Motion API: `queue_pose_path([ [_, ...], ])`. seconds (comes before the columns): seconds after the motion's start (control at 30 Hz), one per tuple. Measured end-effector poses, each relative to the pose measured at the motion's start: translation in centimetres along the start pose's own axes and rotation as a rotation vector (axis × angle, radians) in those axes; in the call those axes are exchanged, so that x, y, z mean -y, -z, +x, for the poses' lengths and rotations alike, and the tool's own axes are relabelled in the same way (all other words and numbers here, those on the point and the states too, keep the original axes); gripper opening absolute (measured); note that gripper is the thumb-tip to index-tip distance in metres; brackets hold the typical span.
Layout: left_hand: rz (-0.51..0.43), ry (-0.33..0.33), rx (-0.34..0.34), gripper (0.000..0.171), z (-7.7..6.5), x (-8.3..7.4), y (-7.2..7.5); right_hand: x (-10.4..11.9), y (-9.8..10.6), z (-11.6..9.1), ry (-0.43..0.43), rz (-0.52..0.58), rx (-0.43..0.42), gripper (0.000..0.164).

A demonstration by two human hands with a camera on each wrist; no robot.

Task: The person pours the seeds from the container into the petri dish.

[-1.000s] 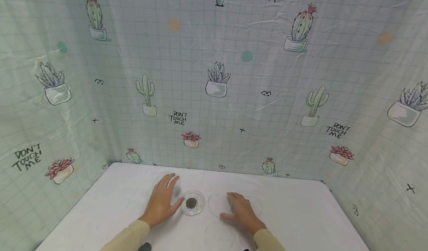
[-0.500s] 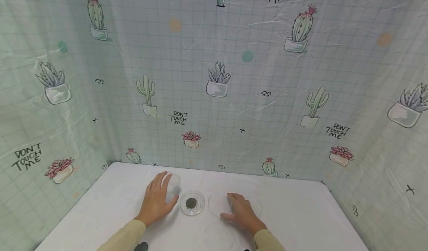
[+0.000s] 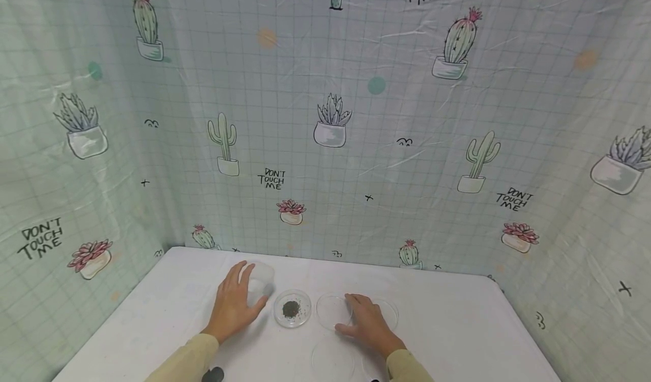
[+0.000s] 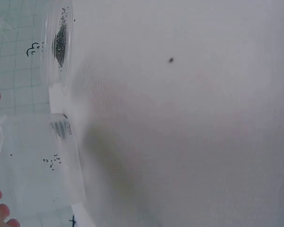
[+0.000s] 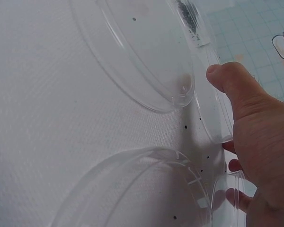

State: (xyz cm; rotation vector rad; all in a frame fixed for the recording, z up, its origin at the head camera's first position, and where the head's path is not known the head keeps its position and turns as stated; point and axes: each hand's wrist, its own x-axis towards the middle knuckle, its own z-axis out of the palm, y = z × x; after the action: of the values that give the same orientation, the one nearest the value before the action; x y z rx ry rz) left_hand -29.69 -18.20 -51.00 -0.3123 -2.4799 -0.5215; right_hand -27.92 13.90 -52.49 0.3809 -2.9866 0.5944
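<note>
Beside my left hand [image 3: 231,308] a clear plastic cup [image 3: 261,280] stands on the table. In the left wrist view, dark specks dot the cup [image 4: 33,161], between the thumb on one side and fingertips [image 4: 1,208] on the other. Right of that hand lies a clear petri dish [image 3: 291,322] with a heap of dark granules [image 3: 291,309] and loose crumbs. My right hand [image 3: 368,322] is spread at the right edge of an empty clear dish [image 3: 328,312], thumb in front and fingers behind. Another clear dish [image 3: 393,314] lies partly hidden behind that hand.
Nearer me lies a further clear dish [image 3: 333,362], and the right forearm partly hides one more beside it. Stray dark specks [image 4: 171,60] lie on the white table [image 3: 447,325]. A cactus-print curtain [image 3: 305,144] surrounds the back and sides.
My left hand has drawn left, away from the dish with granules, uncovering the clear cup. The right hand and the dishes have stayed put.
</note>
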Motion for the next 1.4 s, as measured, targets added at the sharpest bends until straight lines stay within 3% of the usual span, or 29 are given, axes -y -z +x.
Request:
queue_pose_path([
  [0.3,-0.058,0.074,0.04,0.085,0.0,0.4,0.0,-0.2,-0.1,0.0,-0.009,0.0,0.004,0.08],
  [0.7,-0.175,0.202,0.163,0.092,0.0,0.7,-0.2,-0.3,0.2,0.1,-0.037,0.039,0.044,0.082],
  [1.13,-0.174,0.258,0.2,0.1,0.1,0.8,-0.7,-0.4,0.3,0.2,-0.066,0.072,0.056,0.077],
  [1.4,-0.197,0.283,0.186,0.097,0.1,1.1,-1.0,-0.4,0.3,0.1,-0.05,0.074,0.044,0.075],
])
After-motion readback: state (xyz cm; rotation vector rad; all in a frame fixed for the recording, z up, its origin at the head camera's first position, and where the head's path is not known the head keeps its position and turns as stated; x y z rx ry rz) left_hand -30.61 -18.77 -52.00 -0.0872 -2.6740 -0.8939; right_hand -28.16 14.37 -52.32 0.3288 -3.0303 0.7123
